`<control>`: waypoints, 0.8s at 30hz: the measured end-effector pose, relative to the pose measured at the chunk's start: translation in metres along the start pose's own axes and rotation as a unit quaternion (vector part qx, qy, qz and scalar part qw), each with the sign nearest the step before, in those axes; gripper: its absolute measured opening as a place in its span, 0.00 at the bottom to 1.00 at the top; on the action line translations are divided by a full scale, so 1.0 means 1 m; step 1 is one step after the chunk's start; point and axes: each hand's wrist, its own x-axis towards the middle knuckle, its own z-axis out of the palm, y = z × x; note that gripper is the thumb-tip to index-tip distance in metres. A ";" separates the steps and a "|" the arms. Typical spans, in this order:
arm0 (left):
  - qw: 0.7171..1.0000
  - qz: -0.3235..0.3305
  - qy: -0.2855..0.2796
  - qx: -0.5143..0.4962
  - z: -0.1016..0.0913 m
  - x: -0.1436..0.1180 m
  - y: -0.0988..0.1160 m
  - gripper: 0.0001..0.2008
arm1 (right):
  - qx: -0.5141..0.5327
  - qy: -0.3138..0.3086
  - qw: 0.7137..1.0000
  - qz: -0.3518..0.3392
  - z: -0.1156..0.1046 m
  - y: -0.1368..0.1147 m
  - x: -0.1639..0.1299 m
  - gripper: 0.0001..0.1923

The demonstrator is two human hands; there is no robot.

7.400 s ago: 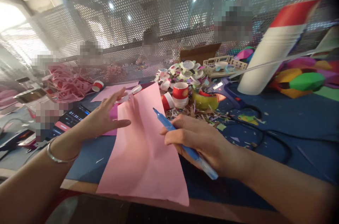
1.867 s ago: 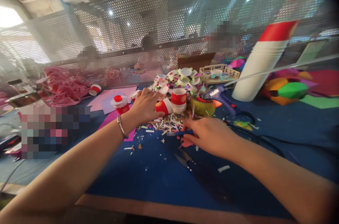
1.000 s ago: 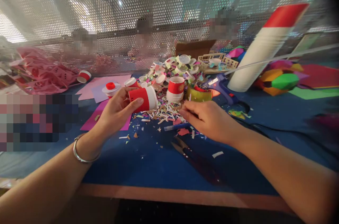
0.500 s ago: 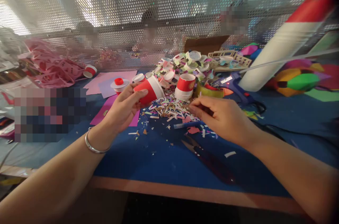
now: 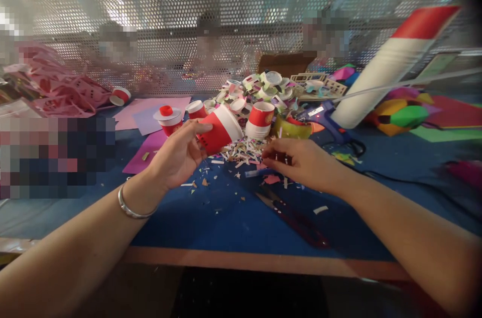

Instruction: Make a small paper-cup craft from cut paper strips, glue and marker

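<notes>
The left hand [image 5: 176, 155] is gripping a red-and-white paper cup [image 5: 220, 130], tilted on its side above the blue desk [image 5: 211, 217]; to the right, the right hand [image 5: 301, 162] is pinching together over paper scraps [image 5: 243, 152], scissors [image 5: 293, 215] lying nearer.

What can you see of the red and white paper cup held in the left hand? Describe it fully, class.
The paper cup is small, red over most of its body with a broad white band at one end. It looks like thin coated paper. It lies tilted on its side in the air, white end pointing up and to the right, above the scattered paper scraps on the blue table. The left hand grips its red end, thumb across the side. The right hand is apart from it.
</notes>
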 end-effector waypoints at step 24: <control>0.999 -0.032 -0.002 -0.044 0.000 -0.003 0.007 0.26 | -0.104 -0.078 0.990 -0.055 -0.007 -0.004 -0.001 0.07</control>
